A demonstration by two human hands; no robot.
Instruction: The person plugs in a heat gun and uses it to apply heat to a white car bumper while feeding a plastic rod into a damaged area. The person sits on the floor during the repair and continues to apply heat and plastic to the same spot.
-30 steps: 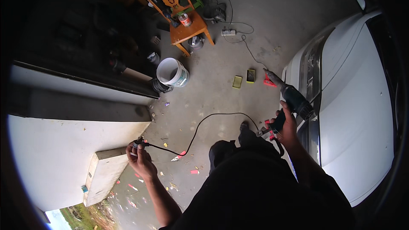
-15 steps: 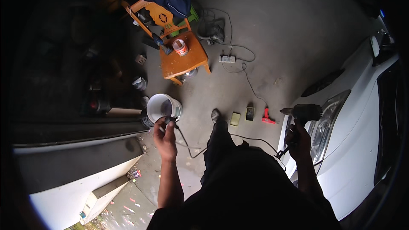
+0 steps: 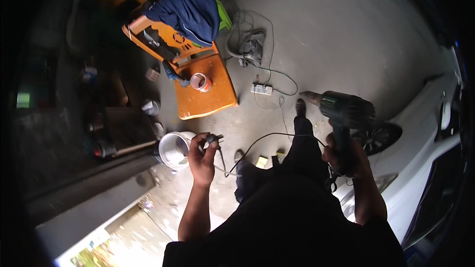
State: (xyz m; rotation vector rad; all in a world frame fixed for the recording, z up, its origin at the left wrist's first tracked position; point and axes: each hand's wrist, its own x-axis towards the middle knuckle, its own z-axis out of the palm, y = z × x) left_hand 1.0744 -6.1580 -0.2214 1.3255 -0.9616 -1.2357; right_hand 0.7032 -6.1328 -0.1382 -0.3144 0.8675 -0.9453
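Between the thumb and fingers of my left hand (image 3: pixel 201 162) is a black power plug (image 3: pixel 213 140), its metal prongs pointing right. A dark cord (image 3: pixel 269 135) loops across in front of my body toward the right side. My right hand (image 3: pixel 352 157) is wrapped round the handle of a dark heat gun (image 3: pixel 346 110), whose nozzle points left. On the floor ahead lies a pale power strip (image 3: pixel 261 89) with a cord running from it, apart from both hands.
An orange wooden chair (image 3: pixel 210 100) ahead left bears a small tub (image 3: pixel 201 82) and a blue jacket (image 3: pixel 187 12). A white bucket (image 3: pixel 173 151) stands beside my left hand. Cords tangle near a grey machine (image 3: pixel 252 48). A white car (image 3: pixel 420 138) borders the right side.
I have stepped forward, one foot now nearer the power strip. The heat gun looks larger and higher in view. The plug has turned so its prongs show; both hands keep their holds.
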